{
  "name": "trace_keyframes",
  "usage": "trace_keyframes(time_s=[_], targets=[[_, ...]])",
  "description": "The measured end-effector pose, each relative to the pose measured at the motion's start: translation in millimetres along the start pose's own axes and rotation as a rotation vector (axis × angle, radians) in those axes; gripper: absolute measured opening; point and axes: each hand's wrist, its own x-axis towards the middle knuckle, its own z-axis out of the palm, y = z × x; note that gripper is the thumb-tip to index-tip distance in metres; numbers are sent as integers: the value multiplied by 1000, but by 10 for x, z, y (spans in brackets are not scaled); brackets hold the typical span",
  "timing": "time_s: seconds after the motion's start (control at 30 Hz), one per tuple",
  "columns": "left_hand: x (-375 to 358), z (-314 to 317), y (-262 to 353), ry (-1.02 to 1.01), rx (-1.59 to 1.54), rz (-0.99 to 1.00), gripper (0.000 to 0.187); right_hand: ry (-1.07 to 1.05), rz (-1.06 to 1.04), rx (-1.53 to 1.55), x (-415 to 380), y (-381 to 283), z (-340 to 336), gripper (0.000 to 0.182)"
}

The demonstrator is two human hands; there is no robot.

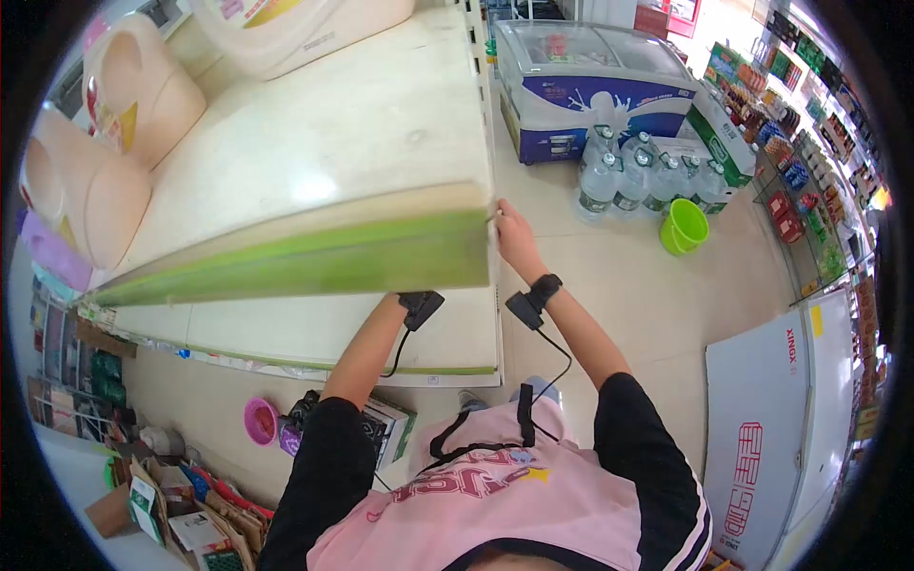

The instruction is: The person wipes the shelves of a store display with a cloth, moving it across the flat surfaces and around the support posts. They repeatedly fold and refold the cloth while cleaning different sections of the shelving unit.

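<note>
A white shelf (333, 143) with a green front strip (314, 257) fills the upper left of the head view. My right hand (515, 238) is at the shelf's right end, its fingers bent against the edge near the corner; whether they grip anything is too small to tell. My left forearm reaches under the green strip, and the left hand is hidden behind it. Large beige jugs (143, 90) stand on the shelf at the left. Below, a lower white shelf (447, 328) shows. Both wrists wear black straps with cabled devices.
A chest freezer (600, 90), several large water bottles (628, 181) and a lime-green bucket (685, 226) stand at the upper right. A white cabinet (762, 428) is at the lower right. A pink basin (260, 421) and flattened cardboard (181, 514) lie at the lower left.
</note>
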Motion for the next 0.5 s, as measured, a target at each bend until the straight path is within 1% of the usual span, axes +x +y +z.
trace_keyframes(time_s=[0.07, 0.13, 0.17, 0.2, 0.23, 0.27, 0.33, 0.37, 0.4, 0.47, 0.5], targets=[[216, 28, -81, 4, -37, -67, 19, -32, 18, 69, 157, 162, 117, 22], [276, -31, -146, 28, -42, -22, 18, -97, 8, 103, 248, 287, 192, 21], [261, -20, -143, 4, -91, -60, 18, -100, -10, 139, 270, 344, 240, 21], [121, -191, 26, -13, -142, -102, 18, -118, -29, 145, 324, 391, 257, 21], [31, -86, 59, 125, -41, -79, 21, -91, -39, 195, 324, 416, 280, 23], [-43, 7, 77, 113, -49, -110, 21, -72, -33, 249, 219, 418, 305, 25], [-182, -72, 285, 132, -54, -132, 25, -170, -21, 276, 77, 376, 226, 27], [-234, -164, 396, 26, -76, -192, 30, -229, -20, 281, 92, 371, 150, 28], [-314, -207, 518, 35, -82, -205, 30, -240, -33, 284, 47, 360, 74, 28], [-500, -193, 718, 21, -59, -273, 32, -308, -8, 439, -153, 325, -72, 30], [-568, -154, 746, 9, -103, -280, 32, -335, -16, 446, -245, 305, -156, 30]])
